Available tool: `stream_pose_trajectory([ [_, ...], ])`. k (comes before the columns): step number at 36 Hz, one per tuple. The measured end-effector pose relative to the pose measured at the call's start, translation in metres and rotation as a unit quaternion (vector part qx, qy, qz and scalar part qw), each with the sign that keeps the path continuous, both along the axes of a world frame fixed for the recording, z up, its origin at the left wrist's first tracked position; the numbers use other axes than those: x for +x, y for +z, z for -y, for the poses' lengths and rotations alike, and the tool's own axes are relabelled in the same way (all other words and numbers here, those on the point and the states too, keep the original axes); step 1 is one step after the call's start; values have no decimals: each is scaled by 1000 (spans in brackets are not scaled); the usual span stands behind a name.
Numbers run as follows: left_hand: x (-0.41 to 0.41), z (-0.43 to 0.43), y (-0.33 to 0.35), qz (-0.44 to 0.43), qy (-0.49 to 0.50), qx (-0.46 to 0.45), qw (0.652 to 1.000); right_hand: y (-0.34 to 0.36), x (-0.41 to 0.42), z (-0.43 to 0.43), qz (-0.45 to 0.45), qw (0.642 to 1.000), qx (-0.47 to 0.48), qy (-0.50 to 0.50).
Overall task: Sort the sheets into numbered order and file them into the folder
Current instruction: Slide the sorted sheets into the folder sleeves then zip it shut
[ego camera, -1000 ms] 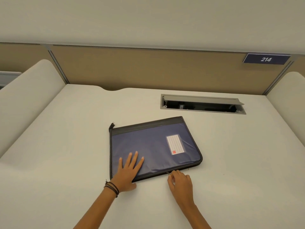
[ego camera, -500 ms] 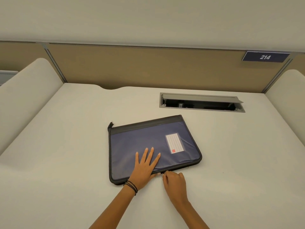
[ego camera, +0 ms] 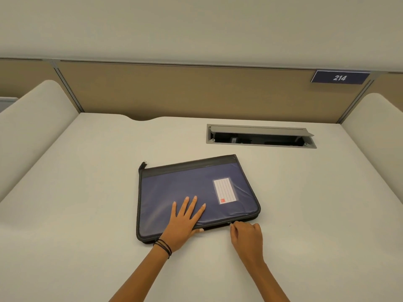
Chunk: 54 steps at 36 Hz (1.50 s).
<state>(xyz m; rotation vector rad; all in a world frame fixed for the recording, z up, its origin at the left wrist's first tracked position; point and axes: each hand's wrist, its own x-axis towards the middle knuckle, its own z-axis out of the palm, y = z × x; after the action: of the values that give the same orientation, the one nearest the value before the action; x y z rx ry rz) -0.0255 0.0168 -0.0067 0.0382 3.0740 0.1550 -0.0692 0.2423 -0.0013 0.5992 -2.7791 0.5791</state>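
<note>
Moved: right hand, now further right along folder near edge, fingers pinching zip pull. I log left hand flat, fingers spread, pressing folder top. Folder lies mid-bench.

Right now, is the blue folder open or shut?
Shut: the folder lies flat, cover down; right hand pinches its zip. How far unzipped, cannot tell.

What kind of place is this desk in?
Probably a study carrel in a library or shared office: a plate reading 214, a tan partition with curved side dividers, and a flip-up cable hatch set into the desk.
</note>
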Motion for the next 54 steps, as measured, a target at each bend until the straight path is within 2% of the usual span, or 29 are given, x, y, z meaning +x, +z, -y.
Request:
stream_pose_trajectory([
  [4,8,12,3,21,-37,-31,999,-4,-2,-13,-11,1000,10,-20],
  [12,24,43,4,7,-59,-66,996,-9,6,-35,-97,994,-11,-45],
  [16,34,60,4,-3,-72,-82,994,-12,7,-41,-105,994,2,-33],
  [19,42,74,7,25,-75,-90,993,-11,8,-37,-90,996,-1,-9],
  [23,51,93,9,43,-36,-75,996,-12,11,-28,-45,996,-52,62],
  [28,58,114,11,-10,28,-38,999,-10,23,-6,-18,986,-52,157],
  [32,55,126,15,37,103,-10,994,-10,38,14,9,979,-38,201],
  [34,50,126,17,57,110,-11,992,-12,43,20,6,976,-39,213],
  [39,42,90,16,13,3,-46,999,-15,52,27,-10,975,-30,219],
  [44,44,43,0,-22,-125,-90,988,-12,52,28,-16,975,-5,224],
  [49,45,21,-3,-17,-156,-116,981,-15,44,24,-47,973,10,226],
  [54,46,23,-7,-56,-159,-105,980,-14,35,21,-86,974,17,208],
])
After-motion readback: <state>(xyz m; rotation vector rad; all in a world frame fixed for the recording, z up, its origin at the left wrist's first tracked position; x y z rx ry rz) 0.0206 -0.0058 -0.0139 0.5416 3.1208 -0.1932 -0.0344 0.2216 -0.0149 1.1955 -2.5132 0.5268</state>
